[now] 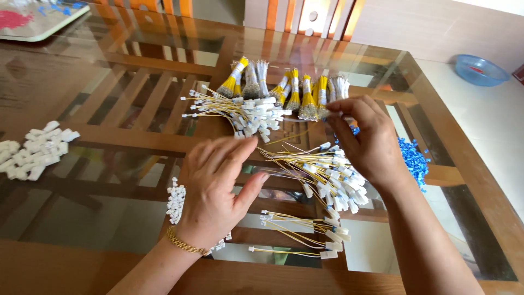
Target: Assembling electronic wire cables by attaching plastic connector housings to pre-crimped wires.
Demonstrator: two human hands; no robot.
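My left hand [215,183] hovers over the glass table [109,164] with its fingers spread, next to a pile of yellow wires with white connectors [322,175]. It holds nothing that I can see. My right hand [368,139] reaches toward the bundles of yellow and white wires [297,90] at the back, its fingertips touching a white bundle. Whether it grips a wire is hidden by the fingers. Another fan of wired connectors [245,112] lies behind my left hand. A few finished wires [300,235] lie near the front edge.
Loose white connectors [35,153] lie at the left, and a small heap of them [176,201] sits by my left wrist. Blue plastic pieces [412,158] are heaped at the right. A blue bowl [480,70] stands on the floor beyond. A tray [33,19] sits at the far left corner.
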